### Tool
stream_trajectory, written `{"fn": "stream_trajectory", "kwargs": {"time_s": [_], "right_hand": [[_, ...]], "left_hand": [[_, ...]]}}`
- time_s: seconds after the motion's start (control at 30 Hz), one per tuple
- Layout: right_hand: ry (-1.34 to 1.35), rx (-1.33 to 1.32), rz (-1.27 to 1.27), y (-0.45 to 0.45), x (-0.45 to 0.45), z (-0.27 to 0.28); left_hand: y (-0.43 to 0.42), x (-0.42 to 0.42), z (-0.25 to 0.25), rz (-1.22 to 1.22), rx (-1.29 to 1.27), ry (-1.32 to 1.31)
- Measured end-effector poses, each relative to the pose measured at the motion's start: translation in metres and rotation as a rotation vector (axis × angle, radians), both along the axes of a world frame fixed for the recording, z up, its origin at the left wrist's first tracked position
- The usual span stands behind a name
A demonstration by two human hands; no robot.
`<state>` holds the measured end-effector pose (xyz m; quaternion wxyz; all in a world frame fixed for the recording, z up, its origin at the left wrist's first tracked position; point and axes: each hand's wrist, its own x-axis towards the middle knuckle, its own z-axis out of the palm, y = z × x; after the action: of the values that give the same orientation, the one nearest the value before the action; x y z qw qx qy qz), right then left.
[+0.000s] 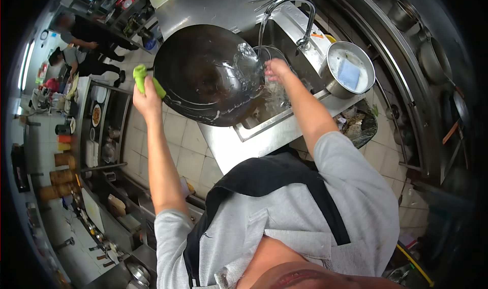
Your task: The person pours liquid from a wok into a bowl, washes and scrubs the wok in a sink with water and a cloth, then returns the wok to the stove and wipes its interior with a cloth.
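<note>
My left hand is wrapped round a green cloth at the left rim of a large black wok; the wok's handle is hidden under it. The wok is tilted over the sink, with wet streaks and a little suds on its inner face. My right hand is by the wok's right rim, under the chrome faucet, its fingers curled. What it holds, if anything, is hidden by splashing water and glare. Behind it in the sink is a round, shiny rim, partly hidden.
A metal pot with sudsy water and a blue sponge stands on the sink's right edge. Below it is a bin lined with a dark bag. Shelves with plates stand left. Two people are in the background. Pans hang at right.
</note>
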<state>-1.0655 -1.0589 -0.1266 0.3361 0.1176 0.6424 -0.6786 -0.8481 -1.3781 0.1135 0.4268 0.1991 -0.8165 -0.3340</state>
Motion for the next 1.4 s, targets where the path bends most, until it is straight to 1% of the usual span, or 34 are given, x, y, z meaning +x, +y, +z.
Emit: {"fn": "stream_trajectory", "kwargs": {"time_s": [0.03, 0.07, 0.1, 0.17, 0.2, 0.23, 0.27, 0.3, 0.33, 0.37, 0.43, 0.47, 0.53, 0.57, 0.63, 0.67, 0.7, 0.73, 0.77, 0.83, 0.87, 0.9, 0.93, 0.97, 1.03, 1.1, 1.17, 1.23, 1.27, 1.3, 1.33, 1.37, 1.4], "right_hand": [[0.05, 0.009, 0.022, 0.001, -0.004, 0.011], [0.068, 0.099, 0.047, 0.001, -0.002, 0.024], [0.057, 0.108, 0.049, 0.001, 0.01, 0.039], [-0.046, -0.089, -0.042, -0.004, 0.042, 0.066], [-0.127, -0.141, -0.053, -0.007, 0.051, 0.068], [-0.13, -0.127, -0.048, -0.014, 0.046, 0.053], [-0.092, -0.218, -0.114, -0.023, 0.033, 0.021], [-0.052, -0.31, -0.181, -0.029, 0.027, 0.002], [-0.048, -0.171, -0.228, -0.029, 0.029, 0.03], [-0.051, -0.165, -0.226, -0.032, 0.026, 0.031], [-0.026, -0.15, -0.135, -0.041, -0.003, 0.028], [-0.03, -0.147, -0.128, -0.045, -0.016, 0.026], [0.101, 0.139, -0.035, -0.055, -0.039, 0.03], [0.117, 0.162, 0.021, -0.055, -0.046, 0.033], [0.099, 0.064, 0.071, -0.056, -0.068, 0.016], [0.095, 0.06, 0.069, -0.055, -0.073, 0.009], [0.256, 0.201, 0.139, -0.052, -0.073, 0.015], [0.413, 0.344, 0.204, -0.049, -0.075, 0.024], [0.402, 0.344, 0.198, -0.045, -0.079, 0.032], [0.499, 0.707, 0.569, -0.046, -0.087, 0.057], [0.495, 0.701, 0.568, -0.048, -0.085, 0.059], [0.546, 0.732, 0.58, -0.05, -0.082, 0.062], [0.599, 0.762, 0.59, -0.052, -0.084, 0.065], [0.597, 0.755, 0.588, -0.056, -0.086, 0.058], [0.673, 0.785, 0.517, -0.063, -0.091, 0.039], [0.663, 0.759, 0.527, -0.061, -0.083, 0.051], [0.64, 0.804, 0.603, -0.062, -0.087, 0.054], [0.674, 0.821, 0.575, -0.063, -0.083, 0.058], [0.703, 0.772, 0.555, -0.062, -0.078, 0.069], [0.723, 0.726, 0.533, -0.058, -0.075, 0.076], [0.761, 0.701, 0.59, -0.052, -0.076, 0.08], [0.795, 0.671, 0.652, -0.048, -0.077, 0.075], [0.685, 0.553, 0.546, -0.052, -0.079, 0.063]], "left_hand": [[-0.006, 0.013, -0.017, 0.047, 0.049, 0.04], [-0.003, 0.028, -0.03, 0.091, 0.058, 0.047], [0.003, 0.041, -0.044, 0.093, 0.066, 0.036], [0.019, 0.06, -0.065, 0.122, 0.163, 0.173], [0.029, 0.066, -0.07, 0.126, 0.174, 0.172], [0.04, 0.073, -0.075, 0.14, 0.235, 0.178], [0.049, 0.08, -0.08, 0.155, 0.296, 0.184], [0.057, 0.085, -0.085, 0.163, 0.305, 0.182], [0.063, 0.089, -0.09, 0.138, 0.313, 0.195], [0.069, 0.093, -0.094, 0.111, 0.317, 0.208], [0.085, 0.107, -0.095, 0.086, 0.348, 0.184], [0.09, 0.115, -0.098, 0.011, 0.353, 0.156], [0.102, 0.128, -0.094, -0.1, 0.339, 0.065], [0.106, 0.136, -0.095, -0.091, 0.333, 0.054], [0.11, 0.148, -0.101, -0.138, 0.293, -0.113], [0.109, 0.155, -0.099, -0.142, 0.296, -0.075], [0.101, 0.16, -0.096, -0.123, 0.261, 0.001], [0.091, 0.152, -0.083, -0.093, 0.317, 0.067], [0.083, 0.149, -0.068, -0.059, 0.378, 0.126], [0.067, 0.114, -0.024, 0.094, 0.107, 0.023], [0.05, 0.094, -0.017, 0.079, 0.009, -0.009], [0.034, 0.069, -0.012, 0.065, -0.09, -0.037], [0.022, 0.036, -0.007, 0.031, -0.128, -0.024], [0.013, 0.002, -0.001, -0.004, -0.165, -0.017], [0.008, -0.065, 0.01, -0.031, -0.231, -0.138], [0.004, -0.13, 0.0, -0.01, -0.335, -0.294], [0.012, -0.182, -0.005, -0.093, -0.435, -0.469], [0.004, -0.232, -0.038, -0.229, -0.489, -0.609], [0.0, -0.255, -0.055, -0.249, -0.486, -0.614], [-0.006, -0.276, -0.077, -0.328, -0.462, -0.742], [-0.006, -0.287, -0.095, -0.412, -0.435, -0.876], [-0.004, -0.292, -0.1, -0.403, -0.432, -0.925], [-0.012, -0.288, -0.106, -0.409, -0.459, -0.914]]}}
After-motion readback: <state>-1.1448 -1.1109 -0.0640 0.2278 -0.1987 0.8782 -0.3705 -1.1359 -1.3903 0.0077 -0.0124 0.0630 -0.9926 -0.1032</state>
